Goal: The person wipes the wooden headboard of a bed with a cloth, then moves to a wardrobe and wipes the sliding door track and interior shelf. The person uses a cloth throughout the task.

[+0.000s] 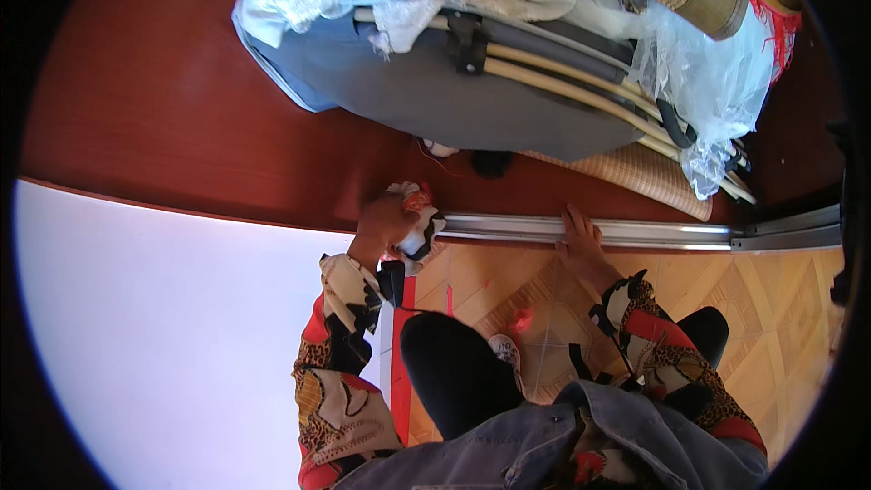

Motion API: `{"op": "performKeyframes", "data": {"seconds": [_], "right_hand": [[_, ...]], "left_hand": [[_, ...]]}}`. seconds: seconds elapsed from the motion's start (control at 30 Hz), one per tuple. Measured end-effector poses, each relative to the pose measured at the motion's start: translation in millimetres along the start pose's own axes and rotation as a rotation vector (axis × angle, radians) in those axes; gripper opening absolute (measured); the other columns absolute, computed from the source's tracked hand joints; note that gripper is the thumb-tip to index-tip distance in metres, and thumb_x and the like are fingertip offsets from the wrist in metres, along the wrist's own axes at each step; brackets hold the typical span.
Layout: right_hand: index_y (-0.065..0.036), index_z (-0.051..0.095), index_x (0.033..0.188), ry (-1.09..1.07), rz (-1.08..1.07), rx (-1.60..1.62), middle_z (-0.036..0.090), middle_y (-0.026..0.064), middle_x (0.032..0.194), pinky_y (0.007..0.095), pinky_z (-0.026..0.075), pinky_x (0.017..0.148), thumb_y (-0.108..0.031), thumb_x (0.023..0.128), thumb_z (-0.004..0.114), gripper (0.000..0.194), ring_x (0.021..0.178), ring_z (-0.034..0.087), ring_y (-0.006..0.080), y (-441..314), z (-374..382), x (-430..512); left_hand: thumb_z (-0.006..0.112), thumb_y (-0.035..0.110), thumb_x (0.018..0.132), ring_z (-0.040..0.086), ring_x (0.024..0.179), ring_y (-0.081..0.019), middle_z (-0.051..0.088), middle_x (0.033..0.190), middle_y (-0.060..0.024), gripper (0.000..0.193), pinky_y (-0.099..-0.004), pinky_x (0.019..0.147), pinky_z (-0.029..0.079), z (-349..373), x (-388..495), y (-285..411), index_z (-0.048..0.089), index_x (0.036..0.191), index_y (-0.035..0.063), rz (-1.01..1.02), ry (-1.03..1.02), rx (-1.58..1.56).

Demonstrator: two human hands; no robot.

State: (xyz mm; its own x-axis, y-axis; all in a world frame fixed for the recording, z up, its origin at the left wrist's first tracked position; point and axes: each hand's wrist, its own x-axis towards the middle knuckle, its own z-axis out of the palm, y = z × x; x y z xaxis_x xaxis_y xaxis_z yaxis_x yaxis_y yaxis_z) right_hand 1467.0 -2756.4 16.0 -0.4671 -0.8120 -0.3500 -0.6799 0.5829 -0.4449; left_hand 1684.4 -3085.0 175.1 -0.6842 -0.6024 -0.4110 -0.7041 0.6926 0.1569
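Note:
My left hand [389, 226] grips a crumpled cloth [423, 231], white with black and red patches, above the dark red wooden board [286, 170] at its front edge. Some of the cloth hangs over that edge. To the right, my right hand [584, 245] rests on the metal sliding-door track [497, 228], fingers reaching across it, with nothing held. A white door panel [170, 327] fills the left side, close by my left forearm.
On the board lie a grey folded fabric item with poles [422, 88], white cloth [299, 0], clear plastic [714, 88] and a woven mat [633, 173]. A small dark object [491, 162] sits under the grey fabric. Tiled floor [762, 299] lies below the track.

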Motion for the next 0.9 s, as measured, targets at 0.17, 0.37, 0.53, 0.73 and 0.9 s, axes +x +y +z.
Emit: {"op": "performKeyframes", "data": {"seconds": [0.17,0.37,0.53,0.73,0.9], "right_hand": [[-0.003,0.027,0.150,0.064,0.002,0.087,0.017,0.0085,0.158,0.0510,0.018,0.114,-0.031,0.090,0.056,0.072,0.144,0.020,0.0313,21,6,12],[0.002,0.028,0.148,0.089,-0.054,0.135,0.017,0.0142,0.158,0.0504,0.019,0.113,-0.027,0.089,0.053,0.071,0.144,0.019,0.0332,15,0,2],[0.003,0.028,0.148,0.089,-0.021,0.082,0.018,0.0144,0.157,0.0505,0.019,0.113,-0.028,0.089,0.052,0.071,0.143,0.020,0.0333,16,2,3],[0.003,0.032,0.145,0.153,-0.067,0.083,0.023,0.0149,0.155,0.0493,0.021,0.113,-0.026,0.090,0.052,0.066,0.140,0.025,0.0337,17,5,1],[0.005,0.031,0.145,0.219,-0.088,0.014,0.025,0.0145,0.154,0.0486,0.022,0.114,-0.023,0.092,0.049,0.062,0.135,0.030,0.0340,13,8,-1]], "left_hand": [[0.063,0.020,0.077,0.058,0.109,-0.0372,0.060,0.122,-0.0187,0.045,-0.0454,0.090,0.049,-69,-29,46,0.062,0.117,0.0008,0.132,0.374,0.001],[0.065,0.015,0.078,0.053,0.118,-0.0323,0.058,0.127,-0.0151,0.048,-0.0454,0.092,0.043,-252,-140,42,0.057,0.123,-0.0013,0.184,0.973,0.791],[0.056,0.035,0.091,0.054,0.115,-0.0380,0.049,0.143,-0.0008,0.045,-0.0543,0.095,0.043,-437,-167,18,0.056,0.133,0.0186,-0.462,1.369,1.159],[0.040,0.061,0.090,0.030,0.144,-0.0258,0.041,0.152,-0.0076,0.074,-0.0488,0.115,0.024,-514,-142,-13,0.045,0.144,0.0103,-0.718,1.386,1.395],[0.051,0.048,0.093,0.040,0.138,-0.0285,0.048,0.145,-0.0119,0.064,-0.0444,0.112,0.032,-435,-108,-17,0.049,0.137,0.0016,-0.388,1.114,1.496]]}}
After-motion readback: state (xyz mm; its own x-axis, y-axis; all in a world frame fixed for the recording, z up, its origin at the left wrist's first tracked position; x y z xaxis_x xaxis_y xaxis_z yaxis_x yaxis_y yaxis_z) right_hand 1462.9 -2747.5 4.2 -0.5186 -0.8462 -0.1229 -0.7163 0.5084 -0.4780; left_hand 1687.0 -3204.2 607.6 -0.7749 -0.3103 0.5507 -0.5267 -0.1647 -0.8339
